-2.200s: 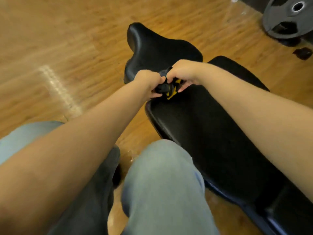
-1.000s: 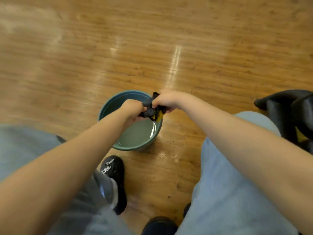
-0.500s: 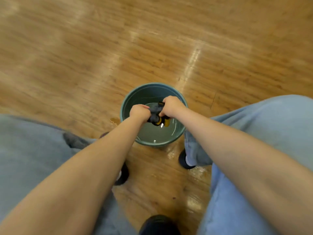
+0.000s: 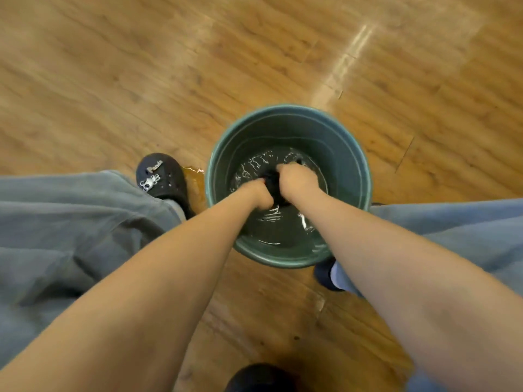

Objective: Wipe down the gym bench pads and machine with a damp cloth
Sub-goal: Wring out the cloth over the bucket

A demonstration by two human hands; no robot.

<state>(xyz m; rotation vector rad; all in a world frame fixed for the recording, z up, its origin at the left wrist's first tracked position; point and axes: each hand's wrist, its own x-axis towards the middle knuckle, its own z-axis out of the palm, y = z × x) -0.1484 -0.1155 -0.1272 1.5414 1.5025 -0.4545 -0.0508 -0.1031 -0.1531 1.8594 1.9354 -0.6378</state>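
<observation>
I see left hand [image 4: 259, 195] and right hand [image 4: 297, 181] clenched on the cloth [image 4: 273, 179] in the bucket [image 4: 348, 154] at 12 o'clock; I expect it limp, sodden, slippery, so I'd grip it bunched.

We record a floor [image 4: 119, 80] of warm brown wood-look planks, the grain running slantwise across the whole view. We note a glossy finish: a bright streak of reflected light [image 4: 343, 67] crosses the boards at upper right, with a fainter sheen at upper centre. We list a small wet patch [image 4: 195, 179] glistening on the planks. We see no walls, windows or furniture.
</observation>
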